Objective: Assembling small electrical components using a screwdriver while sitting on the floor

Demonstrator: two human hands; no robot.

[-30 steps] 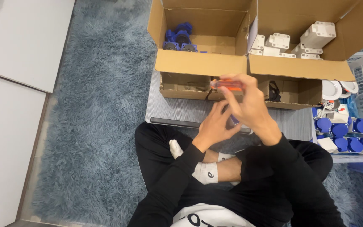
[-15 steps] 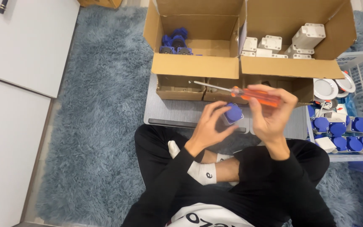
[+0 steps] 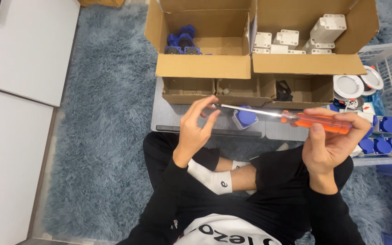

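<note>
My right hand (image 3: 330, 143) grips the orange handle of a long screwdriver (image 3: 296, 119) held level, its steel shaft pointing left. My left hand (image 3: 197, 128) is raised with thumb and fingers pinching at the screwdriver's tip, perhaps on a tiny screw too small to make out. Below the shaft, a blue-capped white socket part (image 3: 245, 118) rests on the grey board (image 3: 184, 118) in front of my crossed legs.
Two open cardboard boxes stand ahead: the left box (image 3: 203, 66) holds blue parts, the right box (image 3: 302, 63) white blocks. A low divided cardboard tray (image 3: 250, 90) sits before them. A white wire basket (image 3: 389, 63) at right holds round white lamps and blue-capped sockets. Blue shag rug around.
My hands have moved apart. The right hand carried the screwdriver rightward and level; the left hand let go of the blue-capped part, which now lies on the board, and went to the tip.
</note>
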